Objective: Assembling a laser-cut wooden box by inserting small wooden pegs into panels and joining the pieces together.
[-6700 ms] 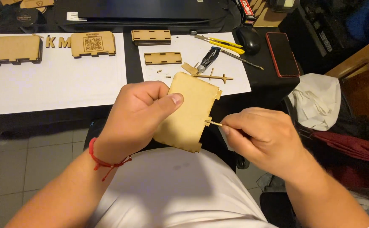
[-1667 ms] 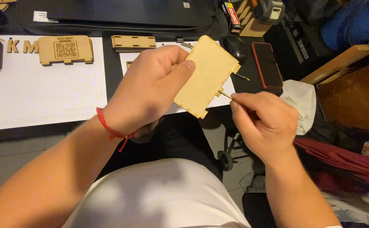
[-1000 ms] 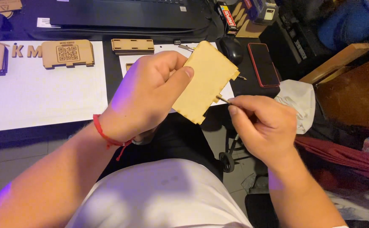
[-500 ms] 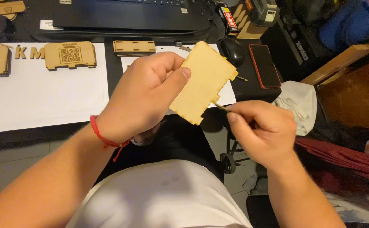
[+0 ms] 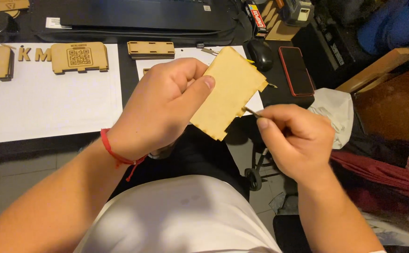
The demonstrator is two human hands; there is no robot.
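Plywood panel (image 5: 228, 91) is pinched tilted in the left hand (image 5: 160, 110), exposing its notched edge to a thin stick (image 5: 252, 111) the right hand (image 5: 296, 140) grips closed.

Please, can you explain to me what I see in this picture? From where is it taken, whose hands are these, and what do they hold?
A camera on a person's head looks down at their two bare hands. The left hand, with a red string at the wrist, grips a flat wooden panel with notched edges. The right hand pinches a thin stick whose tip meets the panel's edge. Beyond, white sheets on a dark desk carry more wooden pieces. A mouse and a phone lie to the right.
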